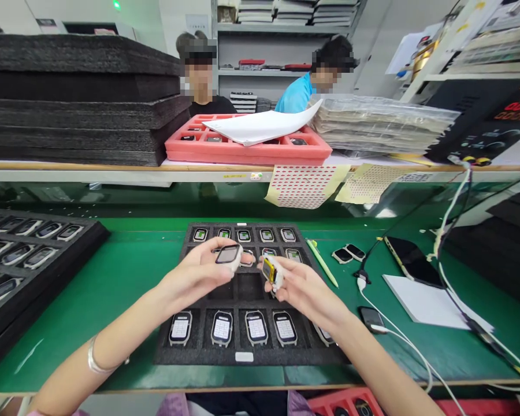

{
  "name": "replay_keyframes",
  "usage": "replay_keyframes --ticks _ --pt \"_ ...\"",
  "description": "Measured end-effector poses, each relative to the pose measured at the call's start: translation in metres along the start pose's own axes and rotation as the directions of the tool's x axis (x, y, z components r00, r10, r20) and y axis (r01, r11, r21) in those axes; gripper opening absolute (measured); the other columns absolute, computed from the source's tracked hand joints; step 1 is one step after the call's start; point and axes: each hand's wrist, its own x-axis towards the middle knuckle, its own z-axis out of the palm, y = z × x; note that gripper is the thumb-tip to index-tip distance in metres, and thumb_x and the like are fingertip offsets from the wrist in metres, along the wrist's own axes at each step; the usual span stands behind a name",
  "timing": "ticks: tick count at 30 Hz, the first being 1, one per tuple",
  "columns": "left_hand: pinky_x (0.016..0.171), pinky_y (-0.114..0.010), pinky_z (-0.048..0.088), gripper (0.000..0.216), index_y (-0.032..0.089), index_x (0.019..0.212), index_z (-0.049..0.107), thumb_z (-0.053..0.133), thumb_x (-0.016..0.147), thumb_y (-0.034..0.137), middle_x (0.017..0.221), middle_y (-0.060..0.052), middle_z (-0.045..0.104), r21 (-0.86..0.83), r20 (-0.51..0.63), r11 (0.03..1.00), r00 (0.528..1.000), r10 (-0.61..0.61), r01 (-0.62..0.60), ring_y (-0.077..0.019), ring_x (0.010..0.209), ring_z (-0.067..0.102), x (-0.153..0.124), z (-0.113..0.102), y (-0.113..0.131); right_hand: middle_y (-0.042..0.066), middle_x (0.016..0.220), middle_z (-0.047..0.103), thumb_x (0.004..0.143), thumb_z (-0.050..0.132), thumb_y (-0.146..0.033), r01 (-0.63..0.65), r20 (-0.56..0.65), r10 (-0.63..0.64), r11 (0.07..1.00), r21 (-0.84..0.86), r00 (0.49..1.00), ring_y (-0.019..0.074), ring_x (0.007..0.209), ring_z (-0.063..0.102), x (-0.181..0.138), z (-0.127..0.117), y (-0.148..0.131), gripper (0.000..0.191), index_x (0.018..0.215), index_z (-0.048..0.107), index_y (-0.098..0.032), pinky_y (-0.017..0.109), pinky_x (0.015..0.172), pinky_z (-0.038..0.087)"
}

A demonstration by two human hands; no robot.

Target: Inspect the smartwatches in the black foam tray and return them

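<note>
Between the thumb and fingers of my left hand (201, 266) is a smartwatch case (229, 255) with a dark screen and a pale frame. My right hand (303, 289) pinches a small watch part (269, 270), yellow on one face and whitish behind; its exact kind is unclear. The two pieces are close together but apart. Both hands hover over a black foam tray (199, 353). Strapless smartwatches sit in its compartments, and the near row shows lit white screens, such as this watch (222, 328). My hands and arms hide part of the middle rows.
Another foam tray of watches (99, 231) lies at the left. On the right are a green pen (323, 263), two dark watch pieces (349, 253), a phone (413, 261), white paper (433, 303) and cables (398, 332). A shelf (225, 176) crosses behind; two people are beyond it.
</note>
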Motion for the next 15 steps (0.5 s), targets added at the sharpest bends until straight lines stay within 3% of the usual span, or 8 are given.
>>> replay_keyframes --ticks 2,5,10,15 --pt "0.057 -0.019 0.037 0.042 0.016 0.102 0.061 0.068 0.063 0.002 0.095 -0.009 0.067 -0.046 0.024 0.998 0.999 -0.045 0.046 -0.0104 0.07 0.053 0.0 0.003 -0.007 0.011 0.102 0.064 0.072 0.078 -0.031 -0.035 0.027 0.034 0.999 0.033 0.999 0.0136 0.071 0.06 -0.004 0.006 0.004 0.044 0.111 0.063 -0.017 0.02 0.053 0.044" --pt "0.06 -0.02 0.037 0.046 0.015 0.105 0.06 0.062 0.062 -0.001 0.093 -0.006 0.064 -0.004 0.006 0.999 0.999 -0.039 0.039 -0.0103 0.072 0.051 -0.001 0.005 -0.016 0.014 0.107 0.064 0.067 0.081 -0.031 -0.056 0.069 0.052 0.997 0.06 0.996 0.0108 0.067 0.055 -0.008 0.012 0.01 0.056 0.117 0.059 -0.017 0.019 0.052 0.042" --pt "0.071 -0.023 0.042 0.065 0.023 0.118 0.053 0.056 0.06 -0.004 0.095 -0.001 0.061 0.184 -0.031 0.982 0.998 0.057 -0.051 -0.0136 0.085 0.056 -0.001 0.005 -0.021 0.007 0.09 0.066 0.063 0.082 -0.018 0.019 -0.033 -0.022 0.996 -0.084 0.999 0.0073 0.058 0.051 -0.009 0.016 0.015 0.053 0.109 0.056 -0.017 0.015 0.046 0.038" --pt "0.085 -0.043 0.046 0.058 0.021 0.121 0.05 0.06 0.066 0.007 0.105 -0.007 0.058 0.002 0.12 1.0 0.993 0.018 -0.019 -0.0272 0.098 0.06 -0.003 0.01 -0.021 0.004 0.089 0.065 0.066 0.077 -0.015 0.08 -0.118 -0.112 0.965 -0.249 0.987 0.0068 0.05 0.049 -0.011 0.017 0.017 0.052 0.108 0.046 -0.021 0.013 0.036 0.038"
